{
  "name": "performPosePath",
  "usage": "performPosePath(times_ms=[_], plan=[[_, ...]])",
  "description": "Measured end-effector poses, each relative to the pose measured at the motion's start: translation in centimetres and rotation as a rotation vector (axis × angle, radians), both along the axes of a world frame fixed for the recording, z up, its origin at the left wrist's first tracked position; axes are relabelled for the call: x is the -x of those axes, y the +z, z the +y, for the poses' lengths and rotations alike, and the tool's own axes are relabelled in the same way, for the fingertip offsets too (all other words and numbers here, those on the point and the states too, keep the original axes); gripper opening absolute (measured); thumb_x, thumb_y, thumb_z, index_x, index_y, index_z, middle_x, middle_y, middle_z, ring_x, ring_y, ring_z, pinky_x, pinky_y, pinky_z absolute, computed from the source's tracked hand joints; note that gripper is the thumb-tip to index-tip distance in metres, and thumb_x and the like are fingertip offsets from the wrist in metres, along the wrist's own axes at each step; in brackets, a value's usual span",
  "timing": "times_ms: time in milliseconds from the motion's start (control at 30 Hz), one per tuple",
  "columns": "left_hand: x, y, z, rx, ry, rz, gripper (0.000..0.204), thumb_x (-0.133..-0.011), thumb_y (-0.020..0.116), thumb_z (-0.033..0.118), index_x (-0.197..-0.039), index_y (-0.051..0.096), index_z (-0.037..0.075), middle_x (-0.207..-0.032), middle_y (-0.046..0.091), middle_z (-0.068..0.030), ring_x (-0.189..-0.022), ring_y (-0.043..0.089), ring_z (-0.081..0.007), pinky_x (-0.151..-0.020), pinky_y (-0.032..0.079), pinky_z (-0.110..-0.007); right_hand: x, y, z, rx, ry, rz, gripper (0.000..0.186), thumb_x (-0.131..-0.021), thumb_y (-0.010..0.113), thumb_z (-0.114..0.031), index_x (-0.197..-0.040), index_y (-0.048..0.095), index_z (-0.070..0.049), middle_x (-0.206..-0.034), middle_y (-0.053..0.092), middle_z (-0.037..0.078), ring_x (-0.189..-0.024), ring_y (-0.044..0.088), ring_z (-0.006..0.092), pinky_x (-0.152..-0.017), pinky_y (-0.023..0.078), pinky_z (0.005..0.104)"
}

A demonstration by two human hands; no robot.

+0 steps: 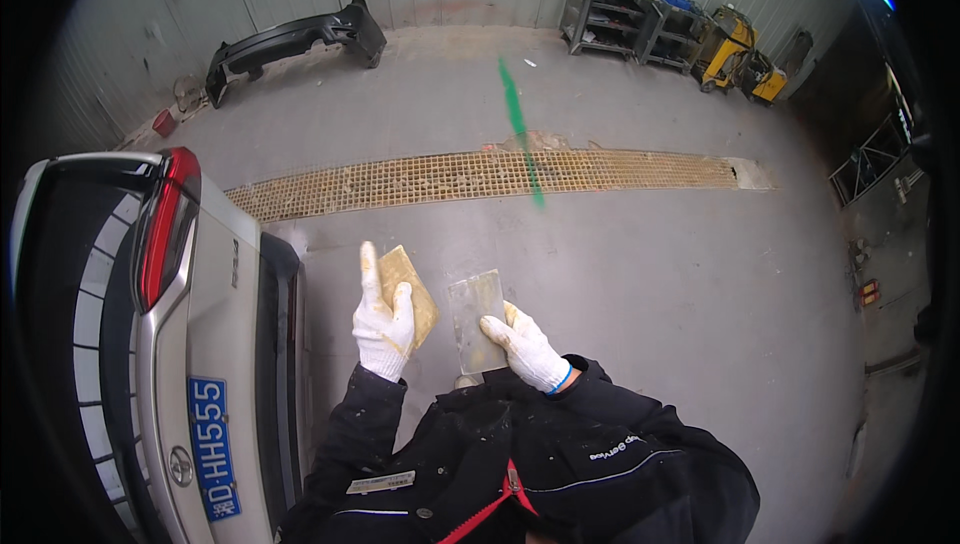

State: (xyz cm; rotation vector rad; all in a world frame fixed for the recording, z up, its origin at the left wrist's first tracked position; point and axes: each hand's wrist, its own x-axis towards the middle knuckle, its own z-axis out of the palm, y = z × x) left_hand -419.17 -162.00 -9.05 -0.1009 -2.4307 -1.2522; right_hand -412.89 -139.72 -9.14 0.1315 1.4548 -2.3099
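My left hand, in a white knit glove with yellowish stains, grips a tan, flat, four-cornered board. The thumb presses on the board's face and one finger stretches upward along its left side. A translucent greyish rectangular plate, smudged on its face, is pinched at its right edge by my right hand, gloved the same way. A small gap separates the board and the plate, both held in front of my chest above the grey floor.
At left stands a silver car, its rear close to my left arm. A yellowish floor grating crosses ahead. By the far wall are a black bumper, metal tool carts and yellow machines. A green stripe marks the floor.
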Motion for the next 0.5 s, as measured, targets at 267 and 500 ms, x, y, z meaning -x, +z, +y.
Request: performPosePath(times_ms=[267, 500], plan=[[23.9, -3.2, -1.1, 0.15, -0.01, 0.043, 0.057, -0.105, 0.056, 0.025, -0.154, 0.048, 0.0, -0.14, 0.059, -0.0342, -0.116, 0.066, -0.0494, -0.099, 0.055, -0.047, 23.3, -7.6, -6.8, -0.205, 0.044, 0.261, 0.034, -0.111, 0.053, -0.022, -0.133, 0.057, 0.002, -0.119, 0.069, 0.014, -0.105, 0.067, 0.0253, -0.094, 0.054, 0.0369], [39.9, -4.0, -7.5, 0.184, 0.26, -0.194, 0.075, -0.104, 0.057, 0.034, -0.159, 0.031, -0.009, -0.158, 0.039, -0.0372, -0.133, 0.051, -0.0524, -0.109, 0.047, -0.052, 46.2, -4.4, -16.4, -0.565, 0.076, 0.476, 0.035, -0.111, 0.05, -0.024, -0.116, 0.066, 0.007, -0.096, 0.071, 0.019, -0.088, 0.065, 0.0232, -0.083, 0.052, 0.035]])
